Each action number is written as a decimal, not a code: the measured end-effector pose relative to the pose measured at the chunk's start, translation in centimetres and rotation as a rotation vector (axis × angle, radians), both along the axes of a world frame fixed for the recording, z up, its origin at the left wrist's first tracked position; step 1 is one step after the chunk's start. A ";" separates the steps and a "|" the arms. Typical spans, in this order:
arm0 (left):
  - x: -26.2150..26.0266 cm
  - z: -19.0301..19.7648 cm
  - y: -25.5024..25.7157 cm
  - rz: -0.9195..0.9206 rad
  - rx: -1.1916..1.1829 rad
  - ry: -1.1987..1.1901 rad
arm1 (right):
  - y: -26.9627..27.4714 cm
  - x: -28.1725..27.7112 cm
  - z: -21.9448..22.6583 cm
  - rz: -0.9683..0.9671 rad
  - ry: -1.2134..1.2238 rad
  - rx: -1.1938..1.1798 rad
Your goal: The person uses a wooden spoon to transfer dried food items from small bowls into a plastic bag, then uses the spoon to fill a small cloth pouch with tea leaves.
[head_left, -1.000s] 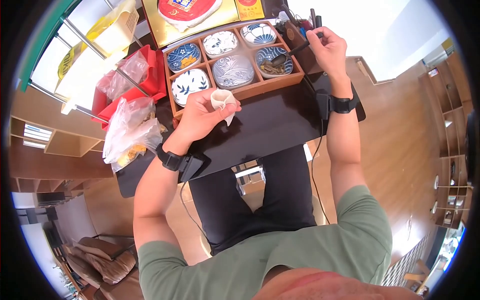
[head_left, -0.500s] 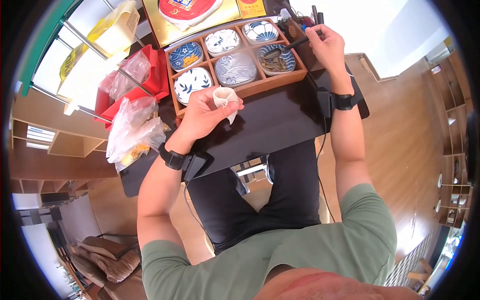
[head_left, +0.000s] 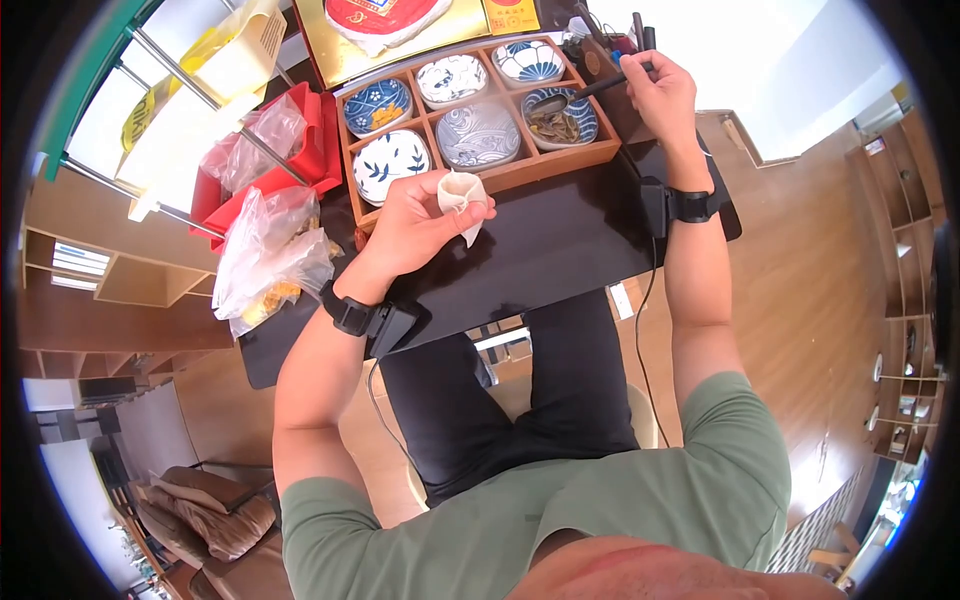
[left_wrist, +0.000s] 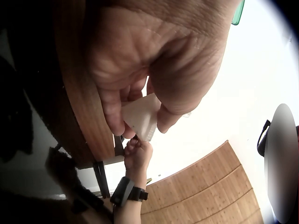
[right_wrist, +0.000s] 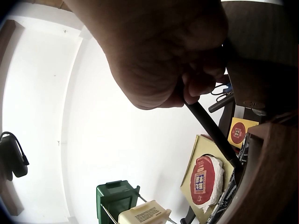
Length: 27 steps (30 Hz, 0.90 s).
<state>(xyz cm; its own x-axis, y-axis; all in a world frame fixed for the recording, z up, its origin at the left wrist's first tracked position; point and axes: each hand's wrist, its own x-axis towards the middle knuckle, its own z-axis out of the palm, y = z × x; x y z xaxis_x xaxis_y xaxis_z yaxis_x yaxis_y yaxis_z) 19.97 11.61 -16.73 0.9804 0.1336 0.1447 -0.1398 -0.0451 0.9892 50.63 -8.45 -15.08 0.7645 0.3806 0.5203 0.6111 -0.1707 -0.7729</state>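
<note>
In the head view the left hand (head_left: 418, 222) holds a small open white pouch (head_left: 461, 192) between thumb and fingers, in front of the wooden box's near edge. The left wrist view shows the pouch (left_wrist: 142, 116) pinched there, its lower end pointed. My right hand (head_left: 662, 98) grips the handle of a black spoon (head_left: 600, 88); its bowl lies in the patterned dish (head_left: 584, 112) among dried brown pieces (head_left: 556, 127). In the right wrist view the black handle (right_wrist: 210, 128) slants down from the fingers.
The divided wooden box (head_left: 545, 172) holds several patterned dishes, one with orange pieces (head_left: 385, 115). Left of it are a red bin (head_left: 322, 150) and a plastic bag (head_left: 265, 250). A red round package (head_left: 385, 20) lies on a gold box behind.
The spoon's bowl has shifted left within the dish since one second ago, its handle now reaching across the dish's back edge. The left hand still holds the pouch in nearly the same place.
</note>
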 end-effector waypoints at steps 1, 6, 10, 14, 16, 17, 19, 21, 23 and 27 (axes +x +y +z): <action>0.0 0.0 0.0 0.002 -0.001 0.001 | 0.0 0.1 0.0 -0.005 -0.006 0.004; 0.1 -0.2 -0.3 0.006 0.002 0.040 | -0.1 -0.1 0.6 0.015 0.136 0.124; 0.3 -0.3 -0.2 -0.051 0.041 0.072 | -0.1 -1.7 1.6 0.189 0.364 0.356; 0.5 -0.7 -0.4 -0.100 0.010 0.068 | 0.3 -4.7 2.6 0.431 0.462 0.508; 0.6 -0.9 -0.4 -0.110 0.024 0.070 | 0.5 -6.1 2.6 0.536 0.456 0.475; 0.6 -1.0 -0.5 -0.114 0.017 0.063 | 0.7 -6.8 2.6 0.577 0.467 0.459; 0.6 -1.0 -0.4 -0.114 0.012 0.060 | 0.8 -7.1 2.3 0.598 0.473 0.430; 0.7 -0.8 -0.4 -0.137 0.015 0.097 | 0.8 -7.3 2.1 0.615 0.477 0.398; 0.7 -1.0 -0.3 -0.148 0.006 0.100 | 0.8 -7.5 2.0 0.611 0.380 0.379; 0.8 -1.2 -0.5 -0.147 -0.012 0.080 | 0.6 -7.7 2.0 0.639 0.278 0.391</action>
